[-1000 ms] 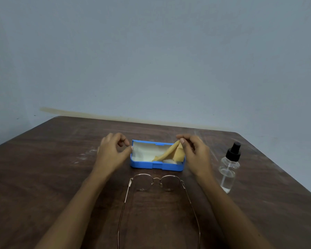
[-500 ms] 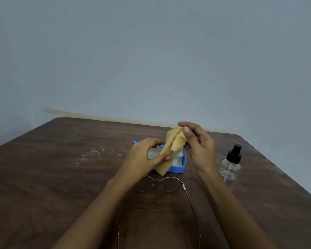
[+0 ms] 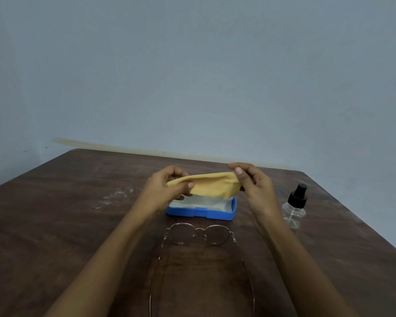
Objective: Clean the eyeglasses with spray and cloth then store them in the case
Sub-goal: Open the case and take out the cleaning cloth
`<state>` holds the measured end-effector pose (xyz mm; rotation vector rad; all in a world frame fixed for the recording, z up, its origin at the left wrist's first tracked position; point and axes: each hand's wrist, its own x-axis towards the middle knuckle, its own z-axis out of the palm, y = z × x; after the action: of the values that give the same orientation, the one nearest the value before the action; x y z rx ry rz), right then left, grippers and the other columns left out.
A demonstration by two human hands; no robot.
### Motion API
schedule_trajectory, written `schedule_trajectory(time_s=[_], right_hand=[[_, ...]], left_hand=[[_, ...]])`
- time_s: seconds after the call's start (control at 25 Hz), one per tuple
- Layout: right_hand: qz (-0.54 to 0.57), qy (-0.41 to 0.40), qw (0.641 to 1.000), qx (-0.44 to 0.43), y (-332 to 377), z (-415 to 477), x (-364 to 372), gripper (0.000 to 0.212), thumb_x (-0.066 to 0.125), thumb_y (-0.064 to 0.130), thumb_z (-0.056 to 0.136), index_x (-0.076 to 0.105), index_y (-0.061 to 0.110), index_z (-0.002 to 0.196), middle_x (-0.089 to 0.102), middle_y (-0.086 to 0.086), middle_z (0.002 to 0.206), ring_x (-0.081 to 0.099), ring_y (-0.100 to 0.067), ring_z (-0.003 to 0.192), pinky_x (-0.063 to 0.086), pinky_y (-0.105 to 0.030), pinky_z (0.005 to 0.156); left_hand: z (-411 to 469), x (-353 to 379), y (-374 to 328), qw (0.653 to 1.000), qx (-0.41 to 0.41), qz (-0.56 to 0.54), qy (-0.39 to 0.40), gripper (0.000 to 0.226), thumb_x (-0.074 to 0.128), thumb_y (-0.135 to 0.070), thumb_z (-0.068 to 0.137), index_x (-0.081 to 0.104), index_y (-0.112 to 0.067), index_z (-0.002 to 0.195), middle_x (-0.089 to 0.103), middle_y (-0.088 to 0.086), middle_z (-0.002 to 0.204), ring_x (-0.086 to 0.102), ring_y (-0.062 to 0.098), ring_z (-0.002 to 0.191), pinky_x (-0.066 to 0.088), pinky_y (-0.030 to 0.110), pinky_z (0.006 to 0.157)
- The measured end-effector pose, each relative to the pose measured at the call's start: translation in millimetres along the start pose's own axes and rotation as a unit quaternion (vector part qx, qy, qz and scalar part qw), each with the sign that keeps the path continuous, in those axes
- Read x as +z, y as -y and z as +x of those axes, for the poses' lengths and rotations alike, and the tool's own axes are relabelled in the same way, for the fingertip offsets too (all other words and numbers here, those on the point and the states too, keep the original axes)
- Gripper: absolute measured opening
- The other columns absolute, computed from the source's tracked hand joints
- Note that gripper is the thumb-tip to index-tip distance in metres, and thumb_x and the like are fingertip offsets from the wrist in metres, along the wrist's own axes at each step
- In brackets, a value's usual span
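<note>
Pretty dim, flat bluish light with soft shadows under the forearms. Slightly soft all over, and the table (image 3: 55,225) edges bow from wide-angle distortion. No glare.

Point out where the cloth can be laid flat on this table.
Widest bare wood: left of the blue case and eyeglasses, out to the table edge. A narrower patch lies right of the spray bottle. The middle is crowded: both hands hold the yellow cloth above the case.

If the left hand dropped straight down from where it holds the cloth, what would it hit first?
Most likely the left end of the open blue case, just below the left hand; depth is unclear, so it might land on the table beside it.
</note>
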<state>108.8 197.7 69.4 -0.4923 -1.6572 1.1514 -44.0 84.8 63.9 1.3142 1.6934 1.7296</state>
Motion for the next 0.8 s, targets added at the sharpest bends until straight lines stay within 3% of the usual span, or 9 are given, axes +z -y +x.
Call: schedule_trajectory(time_s=[0.2, 0.32, 0.4, 0.48, 0.6, 0.8], right_hand=[[0.030, -0.015, 0.996, 0.078, -8.1, -0.2, 1.1, 0.016, 0.047, 0.011, 0.094, 0.061, 0.012, 0.085, 0.056, 0.002, 0.076, 0.047, -0.018, 0.075, 0.041, -0.040, 0.070], [0.140, 0.018, 0.974, 0.178, -7.4, -1.0, 0.8, 0.015, 0.055, 0.020, 0.088, 0.064, 0.009, 0.083, 0.064, -0.006, 0.084, 0.061, -0.016, 0.076, 0.055, -0.025, 0.062], [0.201, 0.043, 0.954, 0.217, -5.1, -2.1, -0.9, 0.019, 0.067, 0.017, 0.075, 0.064, 0.004, 0.088, 0.066, -0.009, 0.090, 0.066, -0.012, 0.074, 0.056, -0.019, 0.057], [0.157, 0.048, 0.963, 0.213, -5.2, -1.8, -2.5, 0.026, 0.071, 0.007, 0.070, 0.064, 0.004, 0.095, 0.064, -0.009, 0.095, 0.064, -0.012, 0.076, 0.056, -0.016, 0.056], [0.044, 0.034, 0.984, 0.172, -4.1, -4.1, -1.9, 0.015, 0.069, 0.008, 0.076, 0.066, 0.008, 0.091, 0.064, -0.004, 0.084, 0.058, -0.012, 0.074, 0.051, -0.015, 0.054], [0.018, 0.009, 0.990, 0.138, -2.1, -4.9, -1.1, 0.003, 0.065, 0.015, 0.081, 0.065, 0.012, 0.079, 0.063, -0.001, 0.073, 0.057, -0.009, 0.067, 0.049, -0.010, 0.052]], left_hand=[[0.9, -5.4, 1.8, 0.992, -0.061, -0.108, 0.022, 0.004, 0.064, -0.005, 0.078, 0.061, -0.006, 0.081, 0.064, -0.002, 0.050, 0.059, 0.003, 0.047, 0.051, 0.013, 0.050], [0.5, -3.7, 2.7, 0.983, -0.079, -0.167, -0.002, 0.009, 0.059, -0.015, 0.084, 0.063, -0.008, 0.082, 0.063, -0.006, 0.050, 0.058, 0.002, 0.046, 0.050, 0.013, 0.049], [1.6, -3.3, 2.7, 0.980, -0.088, -0.176, -0.017, 0.015, 0.056, -0.020, 0.087, 0.062, -0.007, 0.083, 0.062, -0.006, 0.048, 0.058, 0.002, 0.046, 0.050, 0.013, 0.048], [2.1, -2.9, 3.5, 0.981, -0.088, -0.171, -0.031, 0.018, 0.054, -0.021, 0.088, 0.062, -0.007, 0.081, 0.061, -0.006, 0.047, 0.057, 0.002, 0.045, 0.049, 0.014, 0.048], [2.1, -2.7, 5.5, 0.985, -0.075, -0.151, -0.046, 0.017, 0.054, -0.022, 0.088, 0.064, -0.010, 0.079, 0.059, -0.004, 0.055, 0.056, 0.002, 0.045, 0.047, 0.014, 0.046], [2.1, -5.2, 7.0, 0.993, -0.055, -0.086, -0.062, 0.015, 0.055, -0.025, 0.087, 0.064, -0.018, 0.078, 0.051, 0.001, 0.058, 0.050, 0.001, 0.039, 0.038, 0.012, 0.037]])
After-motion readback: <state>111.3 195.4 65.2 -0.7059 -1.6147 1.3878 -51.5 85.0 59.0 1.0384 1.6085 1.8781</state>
